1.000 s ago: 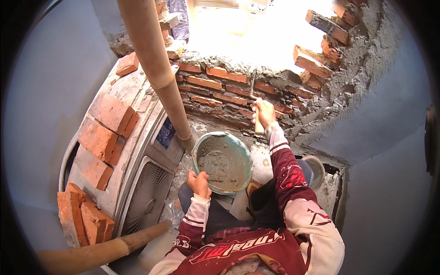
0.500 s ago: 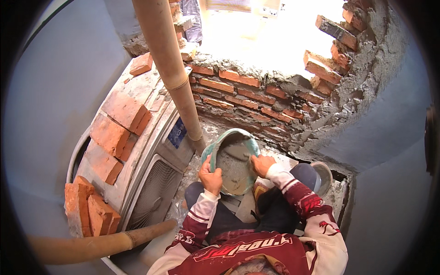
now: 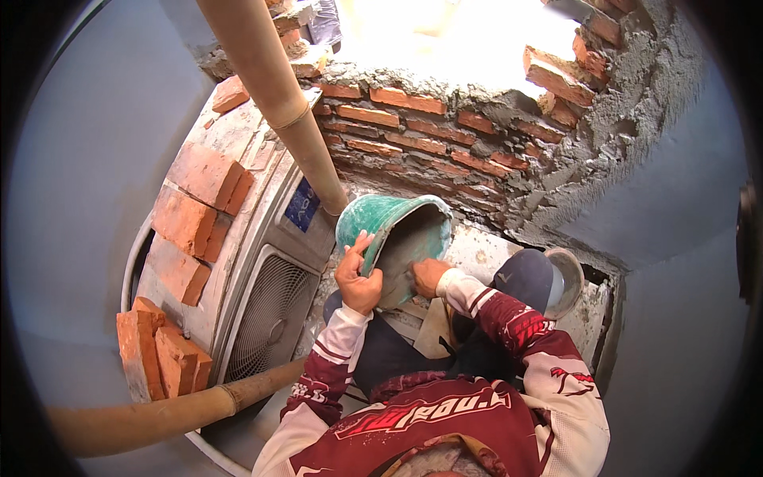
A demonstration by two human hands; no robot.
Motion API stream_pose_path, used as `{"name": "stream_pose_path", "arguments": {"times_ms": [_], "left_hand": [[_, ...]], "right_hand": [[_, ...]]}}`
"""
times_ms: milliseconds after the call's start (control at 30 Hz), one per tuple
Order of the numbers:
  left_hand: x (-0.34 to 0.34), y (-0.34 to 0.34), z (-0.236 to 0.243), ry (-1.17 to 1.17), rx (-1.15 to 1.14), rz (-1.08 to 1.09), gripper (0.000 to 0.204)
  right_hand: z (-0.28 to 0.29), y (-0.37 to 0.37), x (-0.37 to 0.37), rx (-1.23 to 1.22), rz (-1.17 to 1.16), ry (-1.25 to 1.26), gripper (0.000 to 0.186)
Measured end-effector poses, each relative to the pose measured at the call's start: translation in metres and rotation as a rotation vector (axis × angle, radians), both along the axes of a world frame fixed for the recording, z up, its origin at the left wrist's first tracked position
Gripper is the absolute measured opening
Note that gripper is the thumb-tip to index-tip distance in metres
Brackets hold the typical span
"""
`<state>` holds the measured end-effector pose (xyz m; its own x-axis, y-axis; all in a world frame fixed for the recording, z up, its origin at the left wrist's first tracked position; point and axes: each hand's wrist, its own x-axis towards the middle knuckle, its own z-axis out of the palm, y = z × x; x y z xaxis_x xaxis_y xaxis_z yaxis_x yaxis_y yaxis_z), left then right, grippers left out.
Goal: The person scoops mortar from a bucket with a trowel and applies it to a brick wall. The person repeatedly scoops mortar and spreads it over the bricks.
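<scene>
A green bucket (image 3: 367,216) smeared with cement is tipped between my knees, its mouth turned toward my right side. My left hand (image 3: 358,278) grips its near-left rim, some fingers spread along the outer wall. Wet grey mortar (image 3: 405,258) coats the shaded inside. My right hand (image 3: 430,277) is curled closed at the mouth, knuckles toward the mortar; its fingertips are hidden, and whatever they hold cannot be made out.
To the left, an air-conditioner outdoor unit (image 3: 274,318) carries several loose bricks (image 3: 184,216). Bamboo poles (image 3: 298,119) cross above and below it. A partly built brick wall (image 3: 413,143) rises ahead under a bright opening. A small pale bucket (image 3: 566,282) stands beside my right knee.
The bucket has tipped up, its base swinging away and left, so its green outer wall shows. My right hand has left the far-right rim and moved down to the mouth.
</scene>
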<state>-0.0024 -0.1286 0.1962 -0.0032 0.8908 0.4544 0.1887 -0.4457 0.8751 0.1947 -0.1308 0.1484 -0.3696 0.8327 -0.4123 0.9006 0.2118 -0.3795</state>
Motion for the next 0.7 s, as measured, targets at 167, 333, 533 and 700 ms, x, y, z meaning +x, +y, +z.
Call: {"name": "stream_pose_path", "arguments": {"times_ms": [167,333,533,700], "left_hand": [[-0.024,0.008,-0.029,-0.138,-0.075,0.022,0.031],[-0.018,0.009,-0.036,-0.108,-0.110,0.093,0.039],[0.015,0.001,-0.018,-0.048,-0.017,0.051,0.043],[-0.010,0.000,-0.035,-0.064,-0.048,0.042,0.045]], "right_hand": [[0.020,-0.023,-0.005,-0.018,-0.092,0.408,0.033],[0.030,-0.017,0.020,0.452,0.061,-0.057,0.019],[-0.061,-0.003,0.042,0.050,-0.130,0.071,0.030],[0.014,-0.017,-0.005,-0.212,-0.135,0.400,0.030]]}}
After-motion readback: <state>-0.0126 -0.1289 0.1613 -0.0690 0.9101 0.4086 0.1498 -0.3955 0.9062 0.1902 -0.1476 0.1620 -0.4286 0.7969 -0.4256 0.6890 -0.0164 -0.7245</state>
